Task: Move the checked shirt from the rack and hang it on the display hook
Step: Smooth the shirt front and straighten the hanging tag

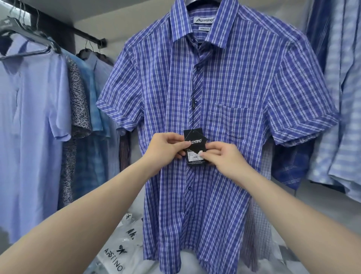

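The blue and white checked shirt (224,82) hangs straight in front of me on a grey hanger (192,2) whose top runs out of view, so the hook is hidden. A black price tag (195,142) dangles on a string from the button placket at chest height. My left hand (166,148) pinches the tag's left edge, and my right hand (222,158) pinches its lower right corner. Both hands rest against the shirt front.
A dark rail (64,25) at the upper left carries several shirts, a pale blue one (29,117) nearest. More light blue shirts (341,97) hang on the right. Plastic-bagged shirts (121,250) lie on a surface below. Another checked shirt hangs behind mine (259,234).
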Action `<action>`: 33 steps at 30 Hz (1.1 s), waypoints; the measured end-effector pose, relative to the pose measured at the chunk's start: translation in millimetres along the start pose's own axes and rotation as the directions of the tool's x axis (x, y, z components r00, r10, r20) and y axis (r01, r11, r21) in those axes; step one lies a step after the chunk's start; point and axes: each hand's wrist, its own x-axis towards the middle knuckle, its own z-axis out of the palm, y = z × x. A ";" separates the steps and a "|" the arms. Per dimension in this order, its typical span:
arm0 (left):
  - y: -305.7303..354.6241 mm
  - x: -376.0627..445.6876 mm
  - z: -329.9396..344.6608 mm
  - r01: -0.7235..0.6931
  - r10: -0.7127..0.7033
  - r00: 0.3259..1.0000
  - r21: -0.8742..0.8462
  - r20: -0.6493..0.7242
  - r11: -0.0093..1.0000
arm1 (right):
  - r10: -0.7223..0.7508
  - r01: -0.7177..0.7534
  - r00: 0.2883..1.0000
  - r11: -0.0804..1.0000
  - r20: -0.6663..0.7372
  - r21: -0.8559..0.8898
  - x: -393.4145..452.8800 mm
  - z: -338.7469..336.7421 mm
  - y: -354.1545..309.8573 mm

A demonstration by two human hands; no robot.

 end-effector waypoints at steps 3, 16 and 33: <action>1.8 -0.2 2.6 0.007 -0.007 1.000 -0.008 -0.013 1.000 | 0.028 -0.028 0.999 0.999 0.020 -0.024 -3.6 -1.9 -0.6; 1.7 -3.8 0.6 0.000 -0.001 0.999 -0.014 -0.038 1.000 | -0.017 0.020 0.996 0.999 0.084 -0.030 -10.2 -2.5 -1.0; -3.5 -6.2 -4.0 0.001 -0.002 0.999 -0.026 -0.039 1.000 | 0.001 -0.001 1.000 1.000 0.028 0.004 -18.1 0.5 -6.1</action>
